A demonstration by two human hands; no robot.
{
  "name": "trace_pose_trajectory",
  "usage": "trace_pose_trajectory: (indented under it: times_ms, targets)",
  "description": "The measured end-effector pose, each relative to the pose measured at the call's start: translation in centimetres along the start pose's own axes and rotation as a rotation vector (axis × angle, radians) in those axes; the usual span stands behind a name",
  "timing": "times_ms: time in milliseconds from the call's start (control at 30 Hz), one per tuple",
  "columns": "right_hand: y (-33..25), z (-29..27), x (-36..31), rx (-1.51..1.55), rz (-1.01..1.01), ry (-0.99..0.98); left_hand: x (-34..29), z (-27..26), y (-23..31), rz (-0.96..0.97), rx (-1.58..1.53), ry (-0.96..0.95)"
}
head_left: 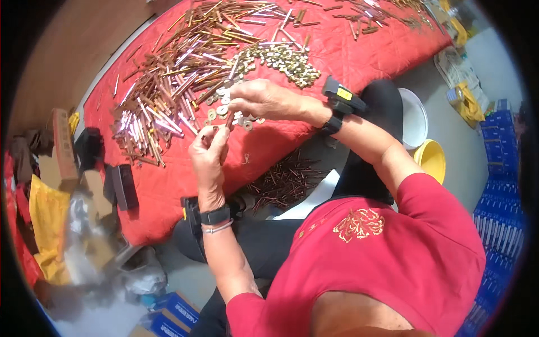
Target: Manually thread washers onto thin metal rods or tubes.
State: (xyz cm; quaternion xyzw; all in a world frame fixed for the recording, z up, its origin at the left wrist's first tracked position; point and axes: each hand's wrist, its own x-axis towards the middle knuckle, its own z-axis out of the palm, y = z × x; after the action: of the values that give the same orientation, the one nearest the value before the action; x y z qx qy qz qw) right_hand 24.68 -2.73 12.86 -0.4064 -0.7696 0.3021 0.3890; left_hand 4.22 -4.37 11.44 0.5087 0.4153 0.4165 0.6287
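My left hand [209,153] and my right hand [263,101] meet over the near part of a red quilted cloth [269,137]. Between their fingertips is a short reddish-brown rod [229,119], pinched from both sides; its ends are partly covered by my fingers. Just beyond my hands lie pale and brass-coloured washers [222,108]. Farther back, small gold-coloured nut-like pieces [295,67] form a heap. A large pile of copper-coloured metal rods [185,73] spreads to the left and back.
Dark reddish rods [283,182] lie heaped on the floor below the cloth. To the right stand a white bucket [414,118], a yellow bucket [432,160] and stacked blue boxes [499,213]. A black box [124,187] and yellow packaging [48,224] are at the left.
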Motion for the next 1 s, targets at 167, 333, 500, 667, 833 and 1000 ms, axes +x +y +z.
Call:
trace_pose_trajectory:
  times_ms: [167,333,500,667,833,1000]
  targets:
    - [0.7,-0.4,1.0,0.346,0.465,-0.195,0.4,-0.5,-0.3,-0.033,-0.161,-0.073]
    - [1.6,2.0,1.5,0.082,-0.191,0.175,0.9,0.2,-0.8,-0.062,-0.300,-0.031]
    - [1.0,1.9,2.1,0.095,0.039,0.114,0.6,0.2,-0.9,-0.075,-0.178,-0.038]
    - [1.0,1.5,1.8,0.363,0.078,0.182,1.0,-0.8,-0.9,-0.118,-0.299,-0.098]
    - [0.8,1.6,1.5,0.063,0.059,0.114,0.6,0.4,-0.4,-0.138,-0.307,-0.061]
    - [-0.5,1.3,1.2,0.327,0.229,0.123,1.2,-0.6,-1.1,-0.129,-0.330,-0.057]
